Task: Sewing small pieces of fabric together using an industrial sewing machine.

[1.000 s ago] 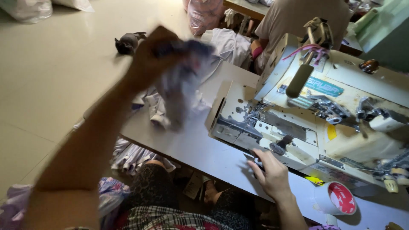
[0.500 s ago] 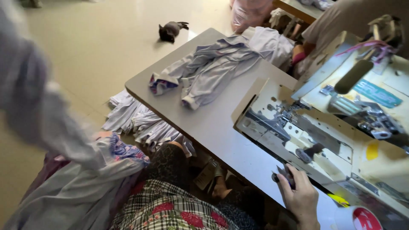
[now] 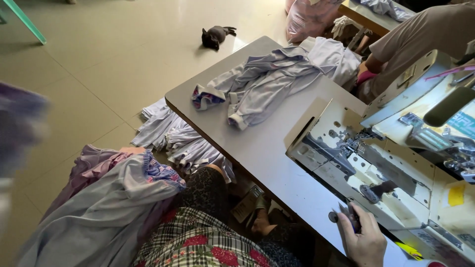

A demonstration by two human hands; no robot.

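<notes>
My right hand (image 3: 363, 240) rests at the near edge of the grey sewing table (image 3: 277, 163), its fingers curled around a small dark snipping tool (image 3: 350, 217) just in front of the cream sewing machine (image 3: 396, 163). A pale lilac garment (image 3: 267, 84) with a patterned cuff lies crumpled on the table's far end. My left hand is not visible. Only a blurred purple-grey shape (image 3: 17, 128) shows at the left edge. A heap of grey and mauve garments (image 3: 104, 202) lies beside my lap.
More pale garments (image 3: 180, 141) are piled on the floor under the table's left end. A dark cat (image 3: 215, 35) lies on the tiled floor. Another person (image 3: 425, 32) sits beyond the table, with a pink bag (image 3: 311, 17) nearby.
My left hand held a garment up a second ago, then swung it down to the left, out of clear view. The view has turned left. The right hand stays at the table edge.
</notes>
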